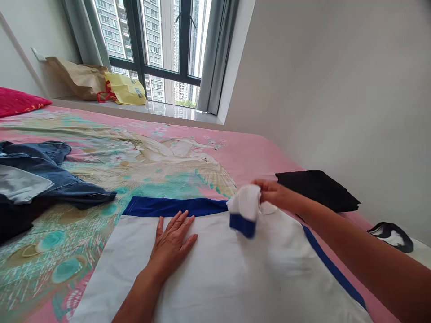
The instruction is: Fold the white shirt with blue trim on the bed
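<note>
Left hand [173,249]: flat on the white garment [208,273], fingers spread.
Right hand [274,195]: pinching a blue-edged flap [245,198], raised over the garment.
Fold: apparently turning the flap inward; calling for smooth laying-down, left palm pressing.
Edges: blue band [148,207] at the left fingertips, blue strip [328,261] right of the right fingers, nearer the body.
Bedspread [188,172]: most room beyond the left fingers; black cloth [316,190] near the right ones.

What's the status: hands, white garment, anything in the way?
Left hand flat on white garment. Right hand holding a lifted blue-edged part. Alongside, not on it: black cloth by right forearm, denim at left.
</note>
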The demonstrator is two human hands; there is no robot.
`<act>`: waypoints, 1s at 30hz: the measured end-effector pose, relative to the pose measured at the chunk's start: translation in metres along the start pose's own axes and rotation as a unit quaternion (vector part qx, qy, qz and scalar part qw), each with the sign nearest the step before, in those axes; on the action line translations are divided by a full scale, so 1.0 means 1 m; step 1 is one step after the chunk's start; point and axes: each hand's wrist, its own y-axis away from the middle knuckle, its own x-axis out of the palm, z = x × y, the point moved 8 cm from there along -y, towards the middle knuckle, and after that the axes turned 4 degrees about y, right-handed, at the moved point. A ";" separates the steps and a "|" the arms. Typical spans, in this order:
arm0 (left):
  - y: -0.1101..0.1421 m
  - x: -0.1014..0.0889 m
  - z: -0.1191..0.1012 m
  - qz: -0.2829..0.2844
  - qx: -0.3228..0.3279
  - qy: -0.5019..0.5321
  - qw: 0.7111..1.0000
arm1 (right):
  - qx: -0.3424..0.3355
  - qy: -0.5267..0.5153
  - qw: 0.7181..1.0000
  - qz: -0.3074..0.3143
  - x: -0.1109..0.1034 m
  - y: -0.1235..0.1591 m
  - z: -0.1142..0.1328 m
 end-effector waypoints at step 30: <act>0.001 -0.011 -0.004 -0.017 0.014 0.009 1.000 | -0.112 0.363 0.921 0.083 0.180 0.038 -0.031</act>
